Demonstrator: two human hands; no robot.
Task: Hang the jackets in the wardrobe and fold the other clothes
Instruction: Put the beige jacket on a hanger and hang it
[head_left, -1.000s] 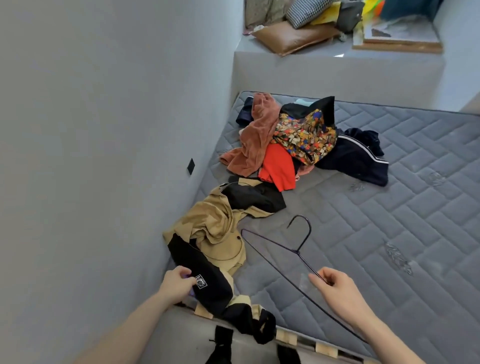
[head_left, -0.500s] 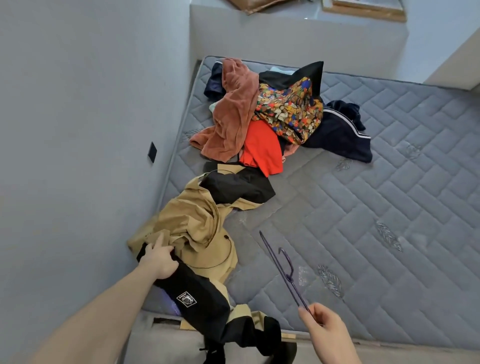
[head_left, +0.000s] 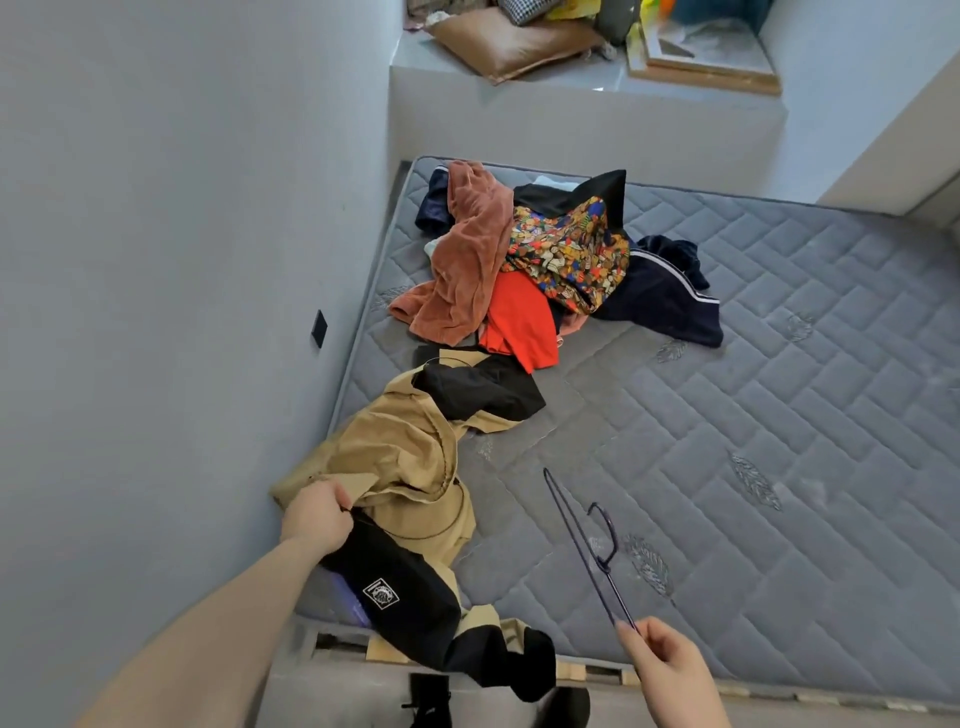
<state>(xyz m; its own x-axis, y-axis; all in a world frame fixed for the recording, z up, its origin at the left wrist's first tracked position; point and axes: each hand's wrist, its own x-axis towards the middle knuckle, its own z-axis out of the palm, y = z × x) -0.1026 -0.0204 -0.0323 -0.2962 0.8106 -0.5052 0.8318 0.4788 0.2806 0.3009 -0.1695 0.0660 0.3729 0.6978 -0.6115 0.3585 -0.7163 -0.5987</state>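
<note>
Status from my end: task looks barely started, nothing hung or folded yet as far as I can see. Going left to right: left hand at about 8 o'clock in the view, fingers curled into the fabric of the tan and black jacket, gripping it near the edge where tan meets the black panel. Jacket is crumpled along the left edge of the mattress, by the wall, with one black sleeve end hanging off the near edge at 6 o'clock. No hanger in it yet. At 12 o'clock from the jacket sits the pile of clothes: rust-coloured piece, red one, patterned one, dark navy piece with white stripes, all heaped and unfolded. Can't tell which of those count as jackets. Right of the jacket, at about 5 o'clock in the view, the wire hanger is held up off the mattress, seen nearly edge-on, hook pointing away from me. Right hand pinches its lower end between thumb and fingertips; remaining fingers loosely curled. Wardrobe not in view. My read: current step is getting the hanger into this first jacket. Left to do: seat the shoulders on it, carry it to the wardrobe, then sort and fold the whole pile.
</note>
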